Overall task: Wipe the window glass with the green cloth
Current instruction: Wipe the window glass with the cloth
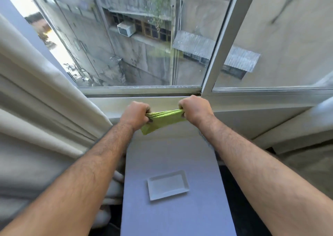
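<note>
Both my grips, left hand point(136, 113) and right hand point(195, 108), clench the folded green cloth point(162, 119) above the desk's point(173, 153) far edge, off the window glass point(126, 46); wiping appears not begun.

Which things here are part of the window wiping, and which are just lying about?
In the job:
- green cloth, bunched between both fists
- left hand
- right hand
- window glass

Lying about:
- white rectangular tray on the grey-blue surface
- cream curtain at the left
</note>
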`<state>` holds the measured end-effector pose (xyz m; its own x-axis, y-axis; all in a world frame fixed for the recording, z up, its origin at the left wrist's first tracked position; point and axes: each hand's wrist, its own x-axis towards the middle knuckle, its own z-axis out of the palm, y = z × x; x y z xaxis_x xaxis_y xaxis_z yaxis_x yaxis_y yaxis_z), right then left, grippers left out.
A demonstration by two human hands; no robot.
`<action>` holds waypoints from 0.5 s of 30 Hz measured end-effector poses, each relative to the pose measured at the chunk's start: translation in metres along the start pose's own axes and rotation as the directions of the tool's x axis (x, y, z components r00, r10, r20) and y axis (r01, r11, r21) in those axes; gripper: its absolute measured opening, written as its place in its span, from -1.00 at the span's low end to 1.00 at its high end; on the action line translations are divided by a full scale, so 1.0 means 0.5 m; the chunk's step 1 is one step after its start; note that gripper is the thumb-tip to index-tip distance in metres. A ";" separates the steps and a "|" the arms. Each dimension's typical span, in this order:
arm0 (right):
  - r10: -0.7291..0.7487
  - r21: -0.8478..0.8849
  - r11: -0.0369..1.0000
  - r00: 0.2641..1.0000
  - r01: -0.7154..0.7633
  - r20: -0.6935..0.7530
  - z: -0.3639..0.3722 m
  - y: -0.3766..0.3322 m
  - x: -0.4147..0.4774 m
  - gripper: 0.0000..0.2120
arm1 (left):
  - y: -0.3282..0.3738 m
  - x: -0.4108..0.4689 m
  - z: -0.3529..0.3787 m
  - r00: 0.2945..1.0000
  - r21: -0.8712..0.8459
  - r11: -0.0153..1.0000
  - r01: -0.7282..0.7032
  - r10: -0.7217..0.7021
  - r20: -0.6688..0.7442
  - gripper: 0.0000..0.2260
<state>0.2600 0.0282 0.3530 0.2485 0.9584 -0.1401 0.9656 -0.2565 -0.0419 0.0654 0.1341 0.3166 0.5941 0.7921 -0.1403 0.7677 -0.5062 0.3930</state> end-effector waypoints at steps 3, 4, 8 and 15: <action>-0.013 -0.020 1.000 0.992 0.010 -0.128 -0.167 0.004 -0.001 -0.84 | 0.061 0.014 -0.162 0.993 0.039 0.998 -0.057 0.061 -0.099 -0.84; -0.011 -0.017 1.000 0.987 0.008 -0.161 -0.214 0.005 0.000 -0.85 | 0.081 0.017 -0.208 0.990 0.051 0.996 -0.069 0.075 -0.122 -0.83; -0.016 -0.035 0.999 0.959 0.006 -0.282 -0.407 0.003 -0.015 -0.87 | 0.161 0.012 -0.393 0.963 0.114 0.986 -0.126 0.149 -0.224 -0.83; -0.045 -0.065 0.998 0.872 0.015 -0.487 -0.677 0.005 -0.048 -0.84 | 0.260 -0.010 -0.662 0.883 0.120 0.967 -0.226 0.256 -0.393 -0.82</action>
<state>0.2822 0.0467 0.6911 0.2108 0.9084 0.3611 0.9721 -0.2338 0.0208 0.0826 0.1775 0.6691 0.6265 0.7042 0.3340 0.6365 -0.7096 0.3022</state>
